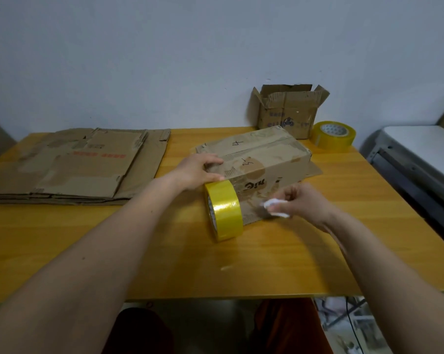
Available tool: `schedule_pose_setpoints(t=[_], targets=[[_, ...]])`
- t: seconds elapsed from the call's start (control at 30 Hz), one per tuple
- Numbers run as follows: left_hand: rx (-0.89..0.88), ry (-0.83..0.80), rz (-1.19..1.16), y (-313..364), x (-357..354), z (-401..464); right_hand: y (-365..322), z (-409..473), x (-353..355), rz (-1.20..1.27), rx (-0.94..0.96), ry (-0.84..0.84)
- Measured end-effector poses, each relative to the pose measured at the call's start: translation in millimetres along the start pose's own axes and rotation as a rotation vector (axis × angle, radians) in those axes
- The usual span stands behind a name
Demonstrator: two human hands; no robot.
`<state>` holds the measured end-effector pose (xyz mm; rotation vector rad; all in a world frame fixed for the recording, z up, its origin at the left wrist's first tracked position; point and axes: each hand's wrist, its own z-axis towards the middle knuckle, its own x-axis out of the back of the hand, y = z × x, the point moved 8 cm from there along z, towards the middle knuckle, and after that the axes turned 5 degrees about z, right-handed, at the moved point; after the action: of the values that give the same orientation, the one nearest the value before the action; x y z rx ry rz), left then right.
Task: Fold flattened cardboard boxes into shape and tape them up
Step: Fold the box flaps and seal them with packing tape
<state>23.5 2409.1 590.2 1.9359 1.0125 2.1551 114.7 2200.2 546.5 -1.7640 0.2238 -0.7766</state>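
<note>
Wooden table (267,264), grey wall (164,60); left hand (195,169) spread on box (256,159), right hand (302,200) pinching tape end (274,208).

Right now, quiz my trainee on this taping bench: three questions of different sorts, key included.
1. True or false: the left hand rests on the folded box.
2. How many tape rolls are on the table?
3. The stack of flattened boxes lies: A) left of the folded box, B) on it, C) under the table.

Key: 1 true; 2 two, the near tape roll and the far tape roll; 3 A.
</note>
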Motion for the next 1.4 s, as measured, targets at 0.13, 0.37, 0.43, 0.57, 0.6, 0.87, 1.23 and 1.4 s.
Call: schedule_pose_setpoints(t=[0.13, 0.37, 0.43, 0.57, 0.6, 0.87, 1.23, 1.4], targets=[[0.16, 0.244, -0.405, -11, 4, -14, -52, 17, 2, 0.216, 0.217, 0.159], [0.662, 0.464, -0.887, -52, -43, -72, -96, 55, -68, -0.067, 0.343, -0.087], [0.638, 0.332, -1.045, -41, -63, -83, -90, 61, -68, -0.064, 0.347, -0.088], [0.455, 0.134, -1.282, -9, -72, -91, -86, 67, -66, -0.059, 0.336, -0.087], [0.439, 0.138, -1.283, -6, -71, -92, -86, 68, -65, -0.058, 0.331, -0.093], [0.569, 0.175, -1.24, 2, -87, -99, -85, 74, -72, 0.011, 0.293, -0.193], [0.701, 0.03, -1.446, 12, -115, -98, -80, 80, -74, 0.038, 0.302, -0.168], [0.608, 0.044, -1.206, -5, -97, -84, -80, 81, -73, 0.093, 0.304, -0.074]])
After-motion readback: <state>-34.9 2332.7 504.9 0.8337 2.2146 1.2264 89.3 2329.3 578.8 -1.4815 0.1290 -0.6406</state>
